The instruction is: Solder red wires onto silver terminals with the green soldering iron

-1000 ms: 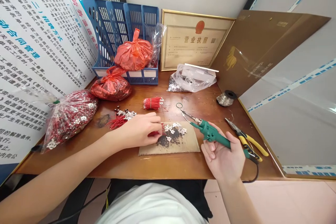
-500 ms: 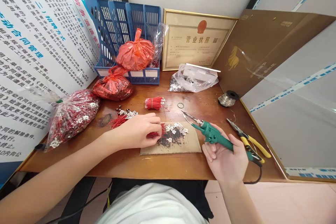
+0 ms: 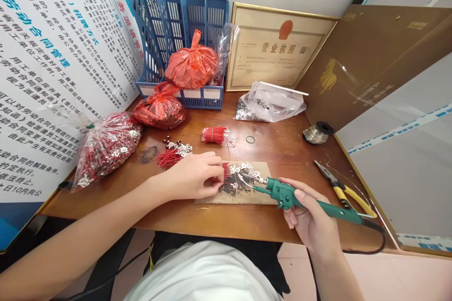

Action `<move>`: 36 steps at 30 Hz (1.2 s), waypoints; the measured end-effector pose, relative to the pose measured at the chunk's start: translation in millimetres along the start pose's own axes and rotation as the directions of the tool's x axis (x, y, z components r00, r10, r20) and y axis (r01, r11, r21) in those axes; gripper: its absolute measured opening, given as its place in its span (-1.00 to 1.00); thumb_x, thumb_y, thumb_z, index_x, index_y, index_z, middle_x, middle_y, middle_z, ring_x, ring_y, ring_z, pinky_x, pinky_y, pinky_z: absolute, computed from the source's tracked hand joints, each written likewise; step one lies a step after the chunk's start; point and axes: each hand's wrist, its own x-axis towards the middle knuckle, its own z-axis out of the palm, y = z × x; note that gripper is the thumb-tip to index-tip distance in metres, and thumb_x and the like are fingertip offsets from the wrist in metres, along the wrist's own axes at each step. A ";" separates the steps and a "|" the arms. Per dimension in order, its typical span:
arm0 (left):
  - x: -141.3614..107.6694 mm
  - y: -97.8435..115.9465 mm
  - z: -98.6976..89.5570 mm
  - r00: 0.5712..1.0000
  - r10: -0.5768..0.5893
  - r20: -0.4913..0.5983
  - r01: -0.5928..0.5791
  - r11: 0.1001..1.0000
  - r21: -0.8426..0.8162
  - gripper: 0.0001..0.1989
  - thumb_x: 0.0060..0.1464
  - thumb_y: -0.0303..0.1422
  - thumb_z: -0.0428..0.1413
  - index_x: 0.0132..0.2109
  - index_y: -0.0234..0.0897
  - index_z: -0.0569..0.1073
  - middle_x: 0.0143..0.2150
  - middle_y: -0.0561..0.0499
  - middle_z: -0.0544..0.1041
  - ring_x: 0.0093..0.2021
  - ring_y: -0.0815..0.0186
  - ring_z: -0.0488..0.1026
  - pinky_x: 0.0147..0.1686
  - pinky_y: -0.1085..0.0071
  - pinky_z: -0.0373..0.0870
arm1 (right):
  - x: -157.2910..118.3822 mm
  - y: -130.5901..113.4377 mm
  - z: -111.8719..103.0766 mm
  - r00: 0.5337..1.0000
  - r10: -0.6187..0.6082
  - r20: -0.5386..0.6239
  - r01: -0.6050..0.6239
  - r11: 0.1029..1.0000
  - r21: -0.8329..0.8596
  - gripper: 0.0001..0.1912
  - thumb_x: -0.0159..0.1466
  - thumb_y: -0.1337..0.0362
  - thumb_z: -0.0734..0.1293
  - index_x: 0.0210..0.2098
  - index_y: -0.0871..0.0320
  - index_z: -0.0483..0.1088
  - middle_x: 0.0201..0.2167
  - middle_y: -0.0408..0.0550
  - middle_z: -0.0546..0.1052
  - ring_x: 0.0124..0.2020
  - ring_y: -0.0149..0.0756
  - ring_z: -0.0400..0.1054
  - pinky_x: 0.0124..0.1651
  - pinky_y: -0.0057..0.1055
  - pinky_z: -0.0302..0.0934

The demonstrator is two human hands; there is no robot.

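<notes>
My left hand (image 3: pixel 196 176) pinches a small bunch of red wires (image 3: pixel 221 173) over a scorched cardboard pad (image 3: pixel 259 195) at the desk's front. Small silver terminals (image 3: pixel 243 168) lie scattered on the pad. My right hand (image 3: pixel 310 218) grips a green soldering iron (image 3: pixel 300 197) by its handle. The iron's metal tip points left and sits low over the pad, close to the wire ends by my left fingers.
A clear bag of red wired terminals (image 3: pixel 106 146) lies at the left, red bags (image 3: pixel 160 110) and a blue file rack (image 3: pixel 176 33) behind. A loose red wire bundle (image 3: pixel 214 135), solder spool (image 3: pixel 317 133) and yellow pliers (image 3: pixel 344 190) rest on the wooden desk (image 3: pixel 282 143).
My right hand has swung the soldering iron down and left, bringing its tip from above the pad's right edge to the wire ends. The left hand stays on the wires.
</notes>
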 end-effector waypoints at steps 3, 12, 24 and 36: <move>-0.3 0.0 1.2 1.000 0.009 -0.008 -0.009 1.000 -0.005 -0.92 0.16 -0.52 0.19 -0.26 -0.25 0.52 -0.26 0.06 0.46 -0.23 0.31 0.34 -0.28 0.35 0.19 | -5.6 -0.8 0.9 1.000 0.003 -0.020 -0.004 1.000 -0.022 -0.34 0.07 -0.01 0.51 0.06 0.27 0.51 -0.63 -0.11 0.38 -0.70 -0.49 0.19 -0.63 -0.54 0.07; -1.8 2.0 3.8 0.999 -0.001 -0.037 -0.002 0.996 -0.086 -0.91 0.15 -0.53 0.18 -0.28 -0.26 0.50 -0.26 0.05 0.48 -0.23 0.31 0.35 -0.22 0.36 0.22 | 6.3 13.3 -17.0 0.996 0.053 0.071 -0.039 0.983 -0.179 -0.18 0.01 -0.19 0.55 0.06 0.29 0.51 -0.61 -0.06 0.43 -0.69 -0.46 0.23 -0.61 -0.51 0.14; -5.1 1.5 9.8 0.997 -0.003 -0.083 -0.010 0.988 -0.152 -0.92 0.13 -0.53 0.19 -0.31 -0.27 0.50 -0.30 0.07 0.48 -0.26 0.33 0.36 -0.18 0.35 0.23 | -8.0 -1.0 0.1 0.999 0.036 0.014 -0.031 0.960 -0.277 -0.23 0.09 -0.12 0.50 0.08 0.37 0.49 -0.68 -0.14 0.35 -0.63 -0.55 0.25 -0.48 -0.62 0.20; -5.2 0.8 9.9 0.997 0.000 -0.081 -0.012 0.989 -0.149 -0.91 0.13 -0.53 0.19 -0.32 -0.27 0.50 -0.31 0.08 0.50 -0.28 0.33 0.34 -0.22 0.35 0.22 | 5.8 16.4 -17.8 0.998 0.032 0.055 -0.012 0.944 -0.329 -0.09 0.03 -0.25 0.51 0.10 0.38 0.49 -0.71 -0.09 0.35 -0.63 -0.45 0.29 -0.52 -0.56 0.20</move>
